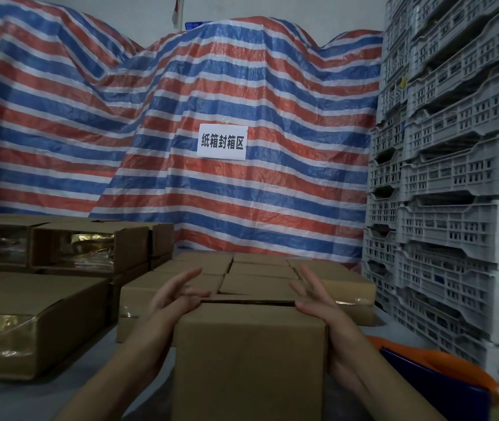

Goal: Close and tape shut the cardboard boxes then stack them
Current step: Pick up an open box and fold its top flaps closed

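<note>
A plain brown cardboard box [249, 357] stands right in front of me, its near face filling the lower middle. My left hand [173, 297] presses flat against its upper left side, fingers spread and pointing up over the top edge. My right hand [318, 300] presses the upper right side the same way, thumb on the top edge. The box's top flaps lie down, with a dark gap along the near edge. Behind it sits a block of several closed cardboard boxes [260, 270].
Flat taped boxes [29, 323] lie at the left, with more stacked boxes [87, 247] behind them. A striped tarpaulin [181, 117] with a white paper sign [222, 141] covers the back. Grey plastic crates [454, 177] tower at the right. An orange and blue object [442, 378] lies at the lower right.
</note>
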